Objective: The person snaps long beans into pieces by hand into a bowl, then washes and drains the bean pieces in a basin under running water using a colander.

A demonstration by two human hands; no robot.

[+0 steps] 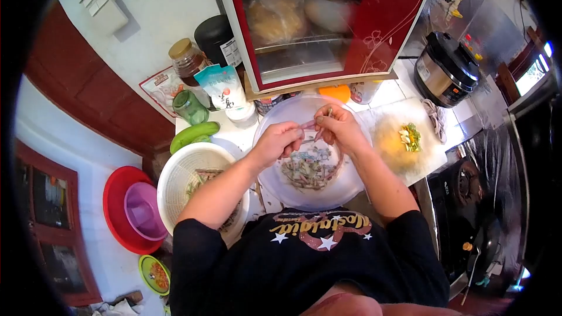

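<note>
My left hand (281, 141) and my right hand (341, 127) are closed in a pinch over a large translucent bowl (290, 110). Between them runs a thin purplish stem (308, 124), gripped at both sides; I cannot make out which vegetable it is. A longer part of it seems to hang below my right fingers. Short green and purplish cut pieces (309, 171) lie in the bottom of the bowl. Left of my left forearm stands a white colander (168, 184) with more stems (204, 177) in it, partly hidden by the arm.
A cutting board (383, 161) with chopped garlic and greens (410, 137) lies right of the bowl, near a pressure cooker (448, 70) and a gas stove (462, 187). A red-framed cabinet (386, 17) stands behind. Left are a green gourd (190, 134), jars, and a red basin (114, 210).
</note>
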